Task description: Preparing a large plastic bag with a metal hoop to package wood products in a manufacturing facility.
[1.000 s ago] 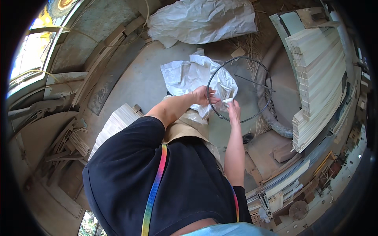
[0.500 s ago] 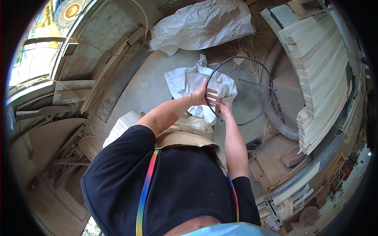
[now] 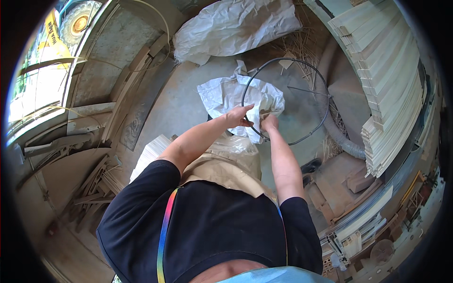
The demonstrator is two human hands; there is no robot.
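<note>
I hold a large dark metal wire ring (image 3: 325, 106) out in front of me, its near edge at my hands. My left hand (image 3: 239, 115) is closed around the ring's near-left rim. My right hand (image 3: 270, 122) pinches the rim right beside it, fingers closed on the wire. A thin spoke crosses part of the ring's inside. Under my hands lies a crumpled white plastic sack (image 3: 226, 96) on the dusty floor. A clear plastic bag (image 3: 233, 146) rests against my tan apron.
A bigger white sack (image 3: 236, 26) lies further off. Stacked pale wooden slats (image 3: 391, 89) fill the right side, with a grey ribbed hose (image 3: 337, 134) and straw below them. Wooden boards and carved pieces (image 3: 118, 118) lean on the left. A small slat pile (image 3: 151, 155) sits by my left elbow.
My hands stayed together on the ring's near rim. The ring shifted slightly in my grip and the view tilted a little.
</note>
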